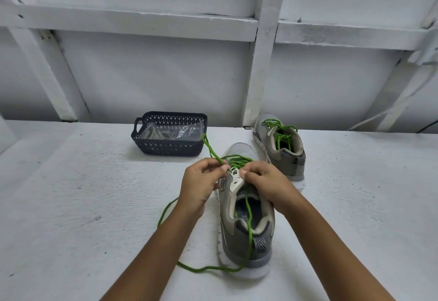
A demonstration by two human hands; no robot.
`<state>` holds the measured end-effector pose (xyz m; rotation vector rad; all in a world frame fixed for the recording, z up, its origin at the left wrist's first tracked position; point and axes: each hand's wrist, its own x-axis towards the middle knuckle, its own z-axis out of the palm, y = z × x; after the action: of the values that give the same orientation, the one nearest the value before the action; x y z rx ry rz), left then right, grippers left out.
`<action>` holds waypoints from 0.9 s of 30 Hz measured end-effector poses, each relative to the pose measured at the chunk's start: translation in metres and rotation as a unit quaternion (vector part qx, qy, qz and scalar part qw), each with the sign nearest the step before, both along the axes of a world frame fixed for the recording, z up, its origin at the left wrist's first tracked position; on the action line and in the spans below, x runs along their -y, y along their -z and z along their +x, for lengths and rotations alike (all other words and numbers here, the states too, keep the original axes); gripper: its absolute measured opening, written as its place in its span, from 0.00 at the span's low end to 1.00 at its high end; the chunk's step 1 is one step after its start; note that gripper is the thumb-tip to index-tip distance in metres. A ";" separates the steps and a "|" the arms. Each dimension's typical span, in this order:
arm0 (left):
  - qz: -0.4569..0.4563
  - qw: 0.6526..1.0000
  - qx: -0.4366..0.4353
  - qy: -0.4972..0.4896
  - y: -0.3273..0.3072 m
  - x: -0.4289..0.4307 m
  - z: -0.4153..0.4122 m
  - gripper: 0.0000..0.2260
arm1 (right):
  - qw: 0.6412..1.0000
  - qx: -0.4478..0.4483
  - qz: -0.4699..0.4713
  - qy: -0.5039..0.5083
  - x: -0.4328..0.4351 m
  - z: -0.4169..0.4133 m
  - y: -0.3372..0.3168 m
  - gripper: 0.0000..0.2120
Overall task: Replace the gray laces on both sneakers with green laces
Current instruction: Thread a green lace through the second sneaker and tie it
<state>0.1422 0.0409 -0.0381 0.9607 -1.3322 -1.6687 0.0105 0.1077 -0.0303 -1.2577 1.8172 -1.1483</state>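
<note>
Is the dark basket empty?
No. The basket holds clear plastic packets, one with pale laces inside.

No legible text. Printing on the insole point(241, 211) and marks on the tongue point(234, 181) of the near sneaker point(228, 238) are unreadable.

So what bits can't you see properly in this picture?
- Top eyelets of the near sneaker: head view, covered by the left hand and right hand.
- What lies in the basket: head view, blurred behind clear plastic wrapping.
- Part of the green lace: head view, hidden behind the left forearm.
- Whether the far sneaker is tied: head view, too small.
</note>
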 end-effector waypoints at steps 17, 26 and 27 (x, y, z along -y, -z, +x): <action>-0.033 0.999 0.016 -0.003 0.009 0.002 -0.009 0.06 | 0.999 0.030 -0.032 0.003 0.002 -0.002 0.010 0.10; -0.146 0.984 0.097 -0.022 0.012 0.002 -0.011 0.08 | 0.999 0.045 -0.028 0.010 0.000 -0.001 0.008 0.12; -0.152 0.983 0.104 -0.021 0.012 0.002 -0.011 0.08 | 0.999 0.045 -0.027 0.011 0.000 -0.001 0.007 0.13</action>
<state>0.1313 0.0388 -0.0497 0.9905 -1.6374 -1.3118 0.0098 0.1081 -0.0377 -1.2004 1.7485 -1.2525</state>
